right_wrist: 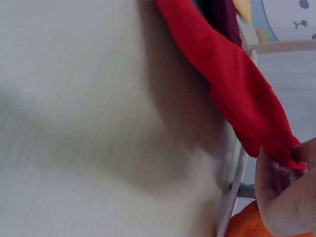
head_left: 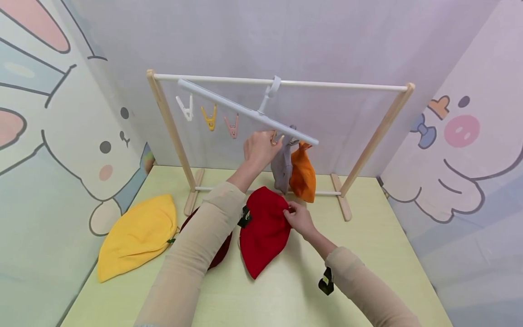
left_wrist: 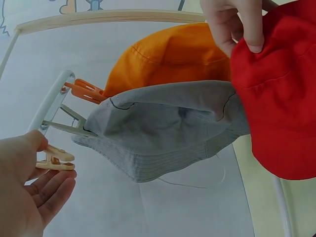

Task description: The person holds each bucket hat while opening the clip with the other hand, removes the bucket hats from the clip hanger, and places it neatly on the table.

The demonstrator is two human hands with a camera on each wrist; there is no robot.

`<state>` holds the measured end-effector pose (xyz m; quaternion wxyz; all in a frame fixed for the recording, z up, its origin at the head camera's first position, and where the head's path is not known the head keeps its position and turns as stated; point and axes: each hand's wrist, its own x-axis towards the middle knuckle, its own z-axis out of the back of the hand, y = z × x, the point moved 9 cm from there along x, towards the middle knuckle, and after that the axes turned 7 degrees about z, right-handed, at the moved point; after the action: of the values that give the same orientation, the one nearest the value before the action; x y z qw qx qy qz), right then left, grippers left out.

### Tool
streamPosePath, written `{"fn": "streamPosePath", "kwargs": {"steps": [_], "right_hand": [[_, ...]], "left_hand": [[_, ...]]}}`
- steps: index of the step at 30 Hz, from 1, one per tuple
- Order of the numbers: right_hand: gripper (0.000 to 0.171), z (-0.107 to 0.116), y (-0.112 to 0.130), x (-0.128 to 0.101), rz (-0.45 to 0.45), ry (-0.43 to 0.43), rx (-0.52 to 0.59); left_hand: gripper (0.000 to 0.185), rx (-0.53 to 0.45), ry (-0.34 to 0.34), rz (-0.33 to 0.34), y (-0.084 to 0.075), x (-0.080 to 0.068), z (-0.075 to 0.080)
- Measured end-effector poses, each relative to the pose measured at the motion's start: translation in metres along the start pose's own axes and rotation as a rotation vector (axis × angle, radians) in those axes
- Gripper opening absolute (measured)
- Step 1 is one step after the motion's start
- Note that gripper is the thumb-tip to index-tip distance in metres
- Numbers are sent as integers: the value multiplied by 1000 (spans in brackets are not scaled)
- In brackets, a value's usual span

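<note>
My left hand (head_left: 259, 147) is up under the pale blue hanger (head_left: 245, 110), pinching a beige clothespin (left_wrist: 58, 160) between thumb and fingers. By its edge, a red hat (head_left: 265, 231) is pinched in my right hand (head_left: 300, 218), its body drooping over the table. A grey hat (left_wrist: 163, 131) hangs beside my left hand from a pale clip (left_wrist: 66, 127). Behind it, an orange hat (left_wrist: 163, 54) hangs from an orange clip (left_wrist: 86, 91). The hanger tilts down to the right, its hook on the rack's white top bar (head_left: 339, 85).
White, yellow and pink clothespins (head_left: 232, 126) hang from the hanger's left half. On the table (head_left: 351, 272) lie a yellow hat (head_left: 139, 234) and a dark red hat (head_left: 220, 252), partly hidden by my left sleeve. Wooden rack posts (head_left: 377, 136) stand on both sides.
</note>
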<state>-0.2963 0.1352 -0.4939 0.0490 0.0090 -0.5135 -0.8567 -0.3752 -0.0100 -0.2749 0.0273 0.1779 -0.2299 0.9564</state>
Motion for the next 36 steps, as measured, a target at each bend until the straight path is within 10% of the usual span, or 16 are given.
{"fn": "streamPosePath", "kwargs": {"steps": [14, 36], "right_hand": [[18, 1, -5, -2, 105, -19, -366], [22, -10, -13, -1, 72, -42, -591]], "left_hand": [[26, -16, 17, -6, 0, -1, -1], [26, -38, 4, -8, -3, -1, 0]]}}
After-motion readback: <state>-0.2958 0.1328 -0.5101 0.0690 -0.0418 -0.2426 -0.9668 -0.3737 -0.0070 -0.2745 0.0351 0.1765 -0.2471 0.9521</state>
